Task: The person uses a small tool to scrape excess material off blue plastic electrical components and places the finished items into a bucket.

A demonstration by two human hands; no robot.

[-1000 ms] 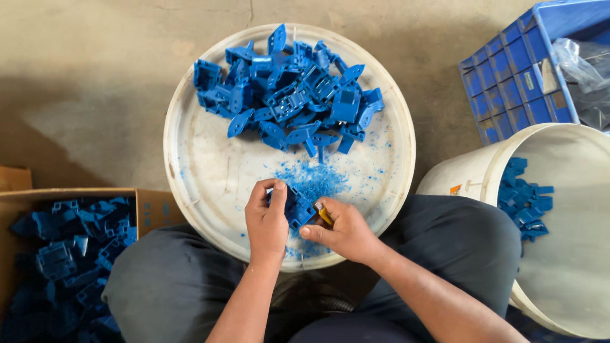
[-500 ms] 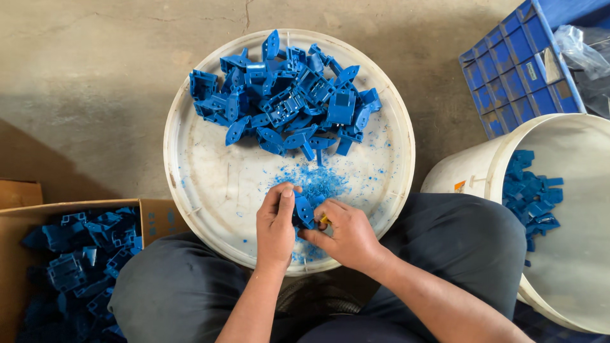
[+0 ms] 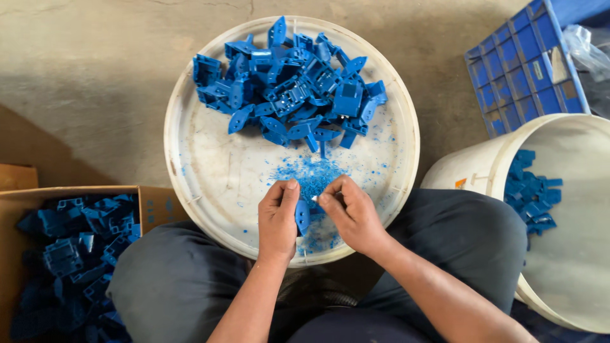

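Left hand (image 3: 277, 219) pinched a blue plastic part (image 3: 302, 216) | right hand (image 3: 353, 213) pinched its edge at 3 o'clock | tray (image 3: 210, 165) beneath, pile (image 3: 292, 82) at 12 o'clock

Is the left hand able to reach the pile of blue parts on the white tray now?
Probably not: the left hand pinches a blue part, though nothing stands between it and the pile on the tray.
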